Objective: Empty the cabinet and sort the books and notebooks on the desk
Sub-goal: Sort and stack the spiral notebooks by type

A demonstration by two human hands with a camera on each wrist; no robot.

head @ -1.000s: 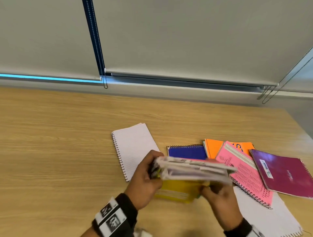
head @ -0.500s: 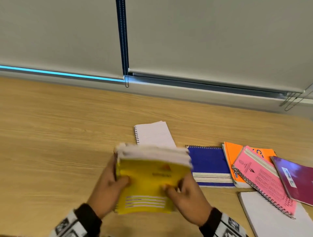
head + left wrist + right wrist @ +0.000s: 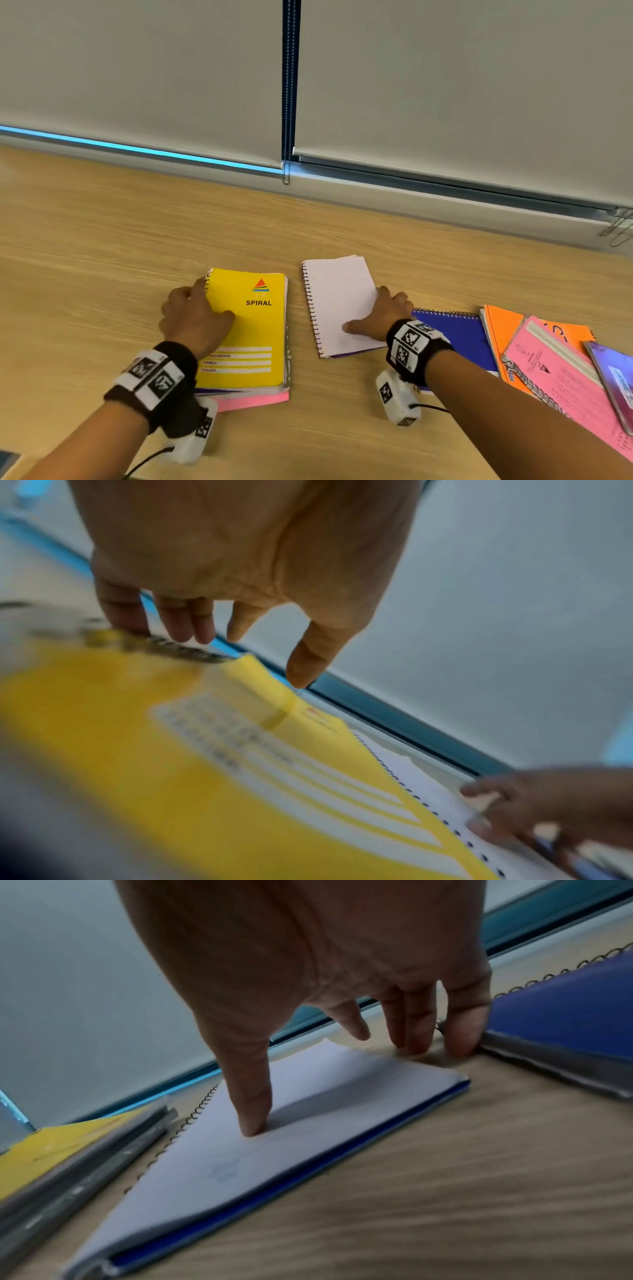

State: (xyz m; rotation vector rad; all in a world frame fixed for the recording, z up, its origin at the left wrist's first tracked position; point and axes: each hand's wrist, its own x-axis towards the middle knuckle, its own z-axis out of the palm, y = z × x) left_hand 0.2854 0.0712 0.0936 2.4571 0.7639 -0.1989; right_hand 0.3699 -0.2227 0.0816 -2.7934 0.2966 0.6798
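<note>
Hands (image 3: 195, 317) (image 3: 383, 317) rest spread: left hiding yellow notebook's (image 3: 253, 329) spiral, right on white notepad (image 3: 337, 301).

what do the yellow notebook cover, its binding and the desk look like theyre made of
Yellow notebook cover: looks like smooth printed card, with a flat colour and a crisp logo; whether it is laminated is unclear.
Its spiral binding: dark coiled wire, probably metal, possibly coated.
Desk: pale wood-grain surface with very even streaks and a matte finish, likely laminate rather than solid wood.
</note>
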